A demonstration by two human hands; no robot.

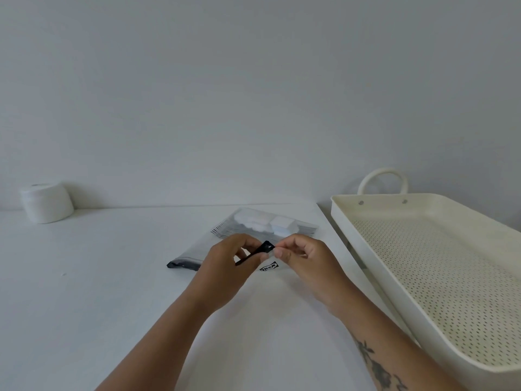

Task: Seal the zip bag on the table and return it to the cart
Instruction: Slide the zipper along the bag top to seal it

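Sitting at the far left of the white desk (84, 292), close against the wall, a white roll (46, 203) is standing on its end, well apart from everything else. Moving right, the zip bag (225, 235) is lying flat on the desk near the middle of the view, its long axis running diagonally from the dark zip strip (183, 263) at the near left up to the striped bottom edge at the far right. The strip end is pointing toward the person, and several pale, blocky items (265, 222) are bunching inside the bag at its far end. A small black printed label (269, 267) is showing on the clear plastic just below the hands.

The left hand (225, 258) is reaching forward from a bare forearm, fingers curled, thumb and fingertips pinching the dark strip where it is lifting off the desk. The right hand (298, 256) is coming in from the other side, forearm tattooed, its fingers likewise curled and pinching the dark end of the strip (266, 246), so the two hands are nearly touching over the bag's near edge.

Standing just beside the desk's right edge, the cart (423, 249) is showing a cream perforated top tray with a looped handle at its far end.
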